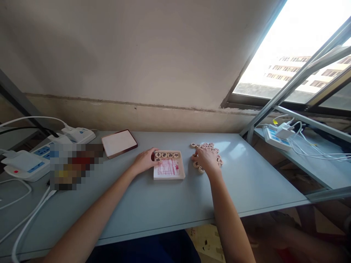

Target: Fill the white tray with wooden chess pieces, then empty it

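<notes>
A small white box (169, 174) lies on the grey table (153, 204), with a row of round wooden chess pieces (166, 155) along its far edge and a pink-printed sheet inside. My left hand (145, 160) rests against the box's left side, fingers curled on its corner. To the right lies a loose pile of wooden chess pieces (208, 147). My right hand (207, 159) is laid over this pile, fingers bent down onto the pieces; what they grip is hidden.
The box lid (119, 143), brown-rimmed with a white face, lies at the back left. Power strips (78, 134) and white cables crowd the left end. A second shelf (307, 160) with a charger stands at the right under the window. A wall runs behind.
</notes>
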{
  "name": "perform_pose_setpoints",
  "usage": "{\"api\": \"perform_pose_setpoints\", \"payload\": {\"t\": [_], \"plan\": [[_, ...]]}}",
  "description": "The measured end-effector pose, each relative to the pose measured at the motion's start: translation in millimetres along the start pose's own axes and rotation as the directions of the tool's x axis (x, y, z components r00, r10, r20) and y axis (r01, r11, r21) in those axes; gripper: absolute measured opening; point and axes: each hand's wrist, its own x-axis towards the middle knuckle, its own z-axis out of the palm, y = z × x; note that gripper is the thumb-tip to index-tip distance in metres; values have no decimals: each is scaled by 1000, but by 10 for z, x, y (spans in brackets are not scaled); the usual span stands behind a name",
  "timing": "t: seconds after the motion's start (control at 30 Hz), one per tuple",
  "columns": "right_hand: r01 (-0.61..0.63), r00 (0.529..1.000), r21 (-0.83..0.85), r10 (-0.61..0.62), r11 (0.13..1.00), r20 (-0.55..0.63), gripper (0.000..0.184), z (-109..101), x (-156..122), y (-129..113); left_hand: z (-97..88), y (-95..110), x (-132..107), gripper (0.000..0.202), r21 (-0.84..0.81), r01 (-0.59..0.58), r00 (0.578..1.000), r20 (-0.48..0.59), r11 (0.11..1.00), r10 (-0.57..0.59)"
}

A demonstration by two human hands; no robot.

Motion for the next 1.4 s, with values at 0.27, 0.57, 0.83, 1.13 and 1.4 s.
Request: {"api": "perform_pose_setpoints", "payload": {"t": [0.27, 0.57, 0.83, 1.13, 1.4], "plan": [[583, 808, 288, -505, 760, -304, 22, 5, -71, -415, -3, 4, -5, 55, -5, 1, 1000, -16, 1000, -1], [710, 695, 97, -672, 697, -258, 23, 156, -108, -684, 24, -57, 23, 59, -32, -53, 998, -22, 998, 52], [718, 688, 118, -674, 686, -270, 22, 162, -99, -661, 0, -58, 21, 65, -57, -41, 999, -2, 998, 41], [712, 698, 215, -641, 668, -319, 9, 207, -64, -657, 78, -6, 19, 56, 68, 9, 996, -91, 998, -3], [466, 830, 207, -344, 860, -439, 23, 250, 108, -359, 92, 6, 21, 51, 73, 15, 995, -98, 997, -7]]}}
